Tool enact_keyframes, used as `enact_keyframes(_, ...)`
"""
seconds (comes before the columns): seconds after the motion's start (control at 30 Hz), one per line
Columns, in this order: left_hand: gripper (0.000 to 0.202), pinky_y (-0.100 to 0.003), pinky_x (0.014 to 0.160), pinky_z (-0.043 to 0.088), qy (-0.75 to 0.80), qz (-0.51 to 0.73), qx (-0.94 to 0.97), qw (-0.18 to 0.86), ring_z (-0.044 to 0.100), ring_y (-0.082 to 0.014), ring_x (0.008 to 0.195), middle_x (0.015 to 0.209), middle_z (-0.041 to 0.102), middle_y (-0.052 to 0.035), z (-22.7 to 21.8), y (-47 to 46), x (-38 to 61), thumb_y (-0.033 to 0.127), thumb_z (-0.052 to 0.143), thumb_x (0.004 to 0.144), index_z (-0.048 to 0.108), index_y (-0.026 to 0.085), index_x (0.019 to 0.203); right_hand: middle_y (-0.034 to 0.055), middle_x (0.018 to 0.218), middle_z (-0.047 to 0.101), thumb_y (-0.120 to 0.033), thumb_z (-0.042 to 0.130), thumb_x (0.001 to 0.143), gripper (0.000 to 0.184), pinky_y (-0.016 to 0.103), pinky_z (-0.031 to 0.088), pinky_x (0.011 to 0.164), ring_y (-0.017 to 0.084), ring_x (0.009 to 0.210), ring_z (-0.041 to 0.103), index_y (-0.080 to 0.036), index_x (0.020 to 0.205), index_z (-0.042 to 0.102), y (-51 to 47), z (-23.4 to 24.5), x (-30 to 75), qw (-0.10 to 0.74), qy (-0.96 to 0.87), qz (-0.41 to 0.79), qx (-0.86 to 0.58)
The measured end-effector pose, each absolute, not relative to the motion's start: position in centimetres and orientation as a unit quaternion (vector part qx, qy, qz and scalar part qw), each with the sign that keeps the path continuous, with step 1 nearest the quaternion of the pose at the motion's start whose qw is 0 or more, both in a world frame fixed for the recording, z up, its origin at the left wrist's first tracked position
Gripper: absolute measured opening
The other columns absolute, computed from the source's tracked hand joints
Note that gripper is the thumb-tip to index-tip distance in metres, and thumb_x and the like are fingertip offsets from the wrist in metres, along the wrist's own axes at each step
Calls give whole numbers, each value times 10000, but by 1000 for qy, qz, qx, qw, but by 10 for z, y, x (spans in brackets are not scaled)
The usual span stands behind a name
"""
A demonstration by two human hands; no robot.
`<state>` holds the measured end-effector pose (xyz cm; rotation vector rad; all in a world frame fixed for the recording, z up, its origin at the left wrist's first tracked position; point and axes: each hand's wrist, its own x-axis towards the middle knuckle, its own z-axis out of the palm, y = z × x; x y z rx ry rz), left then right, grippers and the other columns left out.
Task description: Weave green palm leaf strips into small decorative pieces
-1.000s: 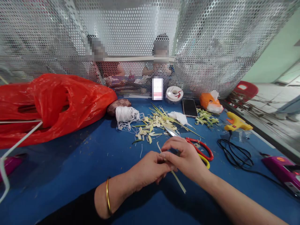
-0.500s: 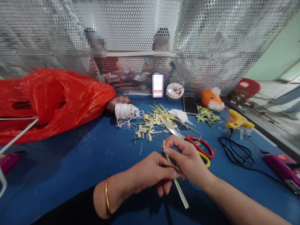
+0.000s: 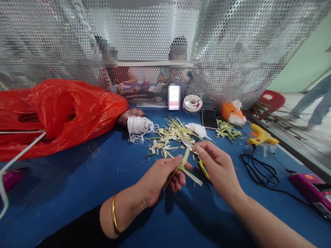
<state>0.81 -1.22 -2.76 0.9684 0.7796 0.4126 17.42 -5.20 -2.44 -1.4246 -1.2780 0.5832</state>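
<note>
My left hand (image 3: 165, 174) is closed around a small piece of crossed, pale green leaf strips (image 3: 191, 177), thumb pressing on the crossing. One strip points up and another sticks out to the lower right. My right hand (image 3: 219, 167) is pinched at the upper strip's tip. Behind it lie scissors with a yellow handle loop (image 3: 203, 169); the hand hides much of them. A heap of leaf scraps (image 3: 172, 136) lies beyond both hands on the blue table (image 3: 108, 179).
A red plastic bag (image 3: 85, 117) fills the left side, near a white thread spool (image 3: 138, 125). Rightward are a ribbon roll (image 3: 192, 103), a phone (image 3: 209, 119), an orange tissue pack (image 3: 232, 113), a yellow glue gun (image 3: 262, 136) and its black cord (image 3: 258, 168). People sit behind the perforated screen.
The long strip between my hands has turned, and crossed strips now show above my left thumb. My right hand has moved up and right, covering the scissors' red handle.
</note>
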Motion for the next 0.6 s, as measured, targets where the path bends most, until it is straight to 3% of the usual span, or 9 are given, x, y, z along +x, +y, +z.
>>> enact_keyframes(0.13,543,-194,475,383,368,233,420,796,524,-83,470,591,617,-7,-22,-3,3,633,528,816,686,127,934,3,649,550,-480,497,910,367,269,365,581,157,637,488,-192,699,582,-56,-20,178,477,-566,263,-619)
enact_keyframes(0.3,364,-177,464,357,390,265,447,760,467,-56,441,540,553,50,-24,-5,6,443,748,705,638,141,876,-14,602,503,-452,514,899,372,268,342,562,143,596,452,-196,629,519,-57,-30,168,365,-642,331,-588)
enact_keyframes(0.6,297,-175,399,309,397,264,501,722,373,-47,367,455,473,82,-27,-6,9,429,690,748,529,180,733,-22,576,451,-330,509,922,392,272,335,547,127,558,418,-199,555,473,-62,-29,160,432,-662,290,-540)
